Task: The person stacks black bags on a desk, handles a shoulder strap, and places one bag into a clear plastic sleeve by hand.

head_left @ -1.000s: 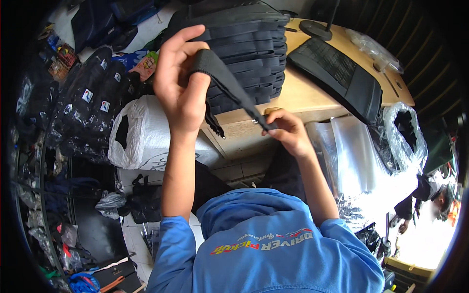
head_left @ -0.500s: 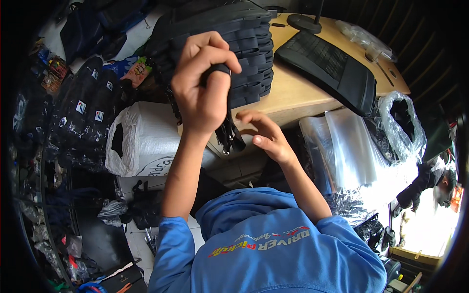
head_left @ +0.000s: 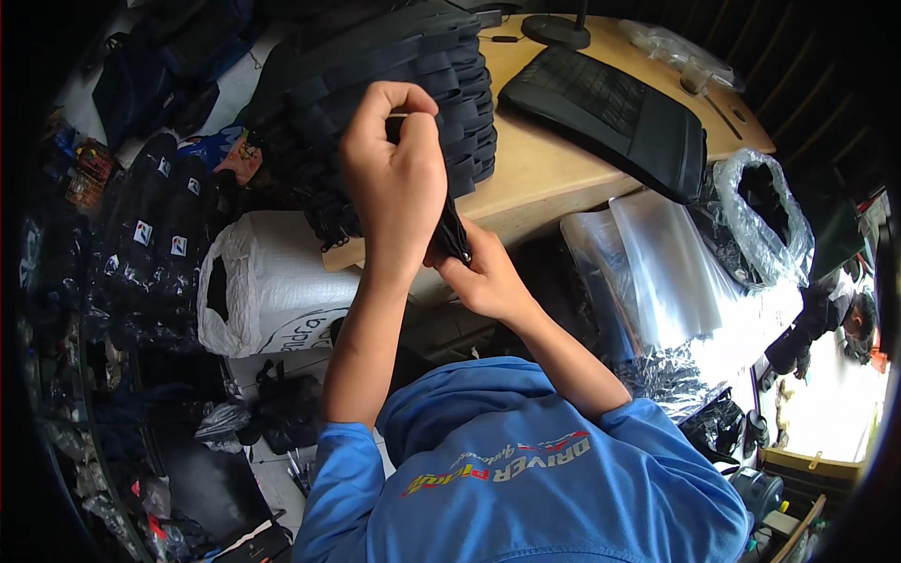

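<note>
My left hand [head_left: 399, 183] is raised in front of the black stack, its fingers curled round the upper part of a bundle of black straps [head_left: 454, 231]. The bundle hangs down past my wrist, and small shiny bits show near its lower end. Around that lower end my right hand [head_left: 490, 274] is closed, thumb toward me; its other fingers are partly hidden. Just beyond both hands rises a tall stack of black fabric pieces [head_left: 460, 98] with looped edges, standing on the wooden table [head_left: 535, 174].
A flat black bag [head_left: 610, 117] lies on the table, near a dark stand base [head_left: 556, 31]. Clear plastic sheets [head_left: 662, 272] sit at the right. A white wrapped roll [head_left: 282, 272] and plastic-covered black goods [head_left: 150, 244] are at the left. Another person [head_left: 854, 319] appears far right.
My right hand has moved left and closed on the bundle's lower end, where it was apart with fingers spread. My left hand still holds the upper part. The view has shifted slightly.
</note>
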Tool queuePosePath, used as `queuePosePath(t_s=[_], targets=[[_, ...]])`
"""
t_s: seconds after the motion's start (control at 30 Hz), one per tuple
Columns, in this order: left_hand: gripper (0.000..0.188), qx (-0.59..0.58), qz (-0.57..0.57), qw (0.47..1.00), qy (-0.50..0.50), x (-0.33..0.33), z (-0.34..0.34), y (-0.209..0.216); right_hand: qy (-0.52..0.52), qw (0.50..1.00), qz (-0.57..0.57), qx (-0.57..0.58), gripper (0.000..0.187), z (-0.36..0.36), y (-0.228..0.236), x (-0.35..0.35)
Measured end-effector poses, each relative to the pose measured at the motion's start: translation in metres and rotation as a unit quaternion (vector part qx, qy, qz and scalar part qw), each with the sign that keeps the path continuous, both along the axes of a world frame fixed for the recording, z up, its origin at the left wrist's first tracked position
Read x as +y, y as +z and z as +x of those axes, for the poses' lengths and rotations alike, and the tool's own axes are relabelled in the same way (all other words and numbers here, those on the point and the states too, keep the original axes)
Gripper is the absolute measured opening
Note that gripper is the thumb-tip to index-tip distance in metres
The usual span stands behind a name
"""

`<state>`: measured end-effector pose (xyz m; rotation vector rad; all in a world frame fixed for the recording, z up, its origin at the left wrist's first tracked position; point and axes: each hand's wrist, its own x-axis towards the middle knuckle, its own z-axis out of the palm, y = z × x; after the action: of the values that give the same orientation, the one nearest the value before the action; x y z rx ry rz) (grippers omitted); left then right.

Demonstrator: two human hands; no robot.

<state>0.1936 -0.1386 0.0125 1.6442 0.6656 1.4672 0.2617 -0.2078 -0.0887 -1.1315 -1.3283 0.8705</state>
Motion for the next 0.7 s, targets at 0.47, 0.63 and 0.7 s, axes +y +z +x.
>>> queuePosePath(t_s=[0.47,0.63,0.7], targets=[[0.013,0.188,0.038,0.979,-0.069,0.027,0.03,-0.061,0.111,0.909,-0.121,0.382,0.031,0.053,-0.031,-0.046],[0.025,0.237,0.09,0.967,-0.027,0.028,0.053,-0.07,0.042,0.922,-0.147,0.357,0.029,0.068,-0.032,-0.07],[0.028,0.243,0.084,0.965,-0.052,0.027,0.064,-0.08,0.082,0.92,-0.128,0.362,0.027,0.082,-0.032,-0.084]])
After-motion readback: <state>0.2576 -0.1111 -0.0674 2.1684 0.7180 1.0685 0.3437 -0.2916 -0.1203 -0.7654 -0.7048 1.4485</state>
